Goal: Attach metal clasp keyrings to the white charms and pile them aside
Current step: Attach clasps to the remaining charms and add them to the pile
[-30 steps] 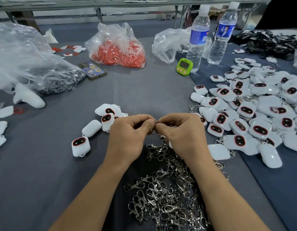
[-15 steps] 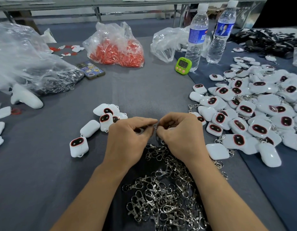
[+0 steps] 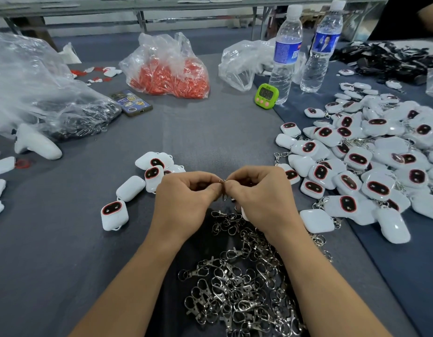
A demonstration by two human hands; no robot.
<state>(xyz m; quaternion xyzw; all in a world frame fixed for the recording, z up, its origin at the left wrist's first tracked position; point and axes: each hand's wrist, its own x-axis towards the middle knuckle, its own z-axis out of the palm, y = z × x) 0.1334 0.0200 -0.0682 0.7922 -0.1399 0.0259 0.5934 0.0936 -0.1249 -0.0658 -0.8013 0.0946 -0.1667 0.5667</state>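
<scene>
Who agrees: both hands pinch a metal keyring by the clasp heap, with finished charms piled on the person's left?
Wrong side: the head view shows the finished charms piled on the person's right. Left hand and right hand do pinch a metal keyring by the clasp heap.

The right hand (image 3: 261, 198) hides most of a white charm (image 3: 244, 213); the pinched keyring (image 3: 225, 195) barely shows. The clasp pile (image 3: 239, 295) runs off the bottom edge.

Grey-clothed table (image 3: 210, 132) bears white charms (image 3: 378, 188), clasp keyrings (image 3: 239, 300), bottles (image 3: 286, 52).
</scene>
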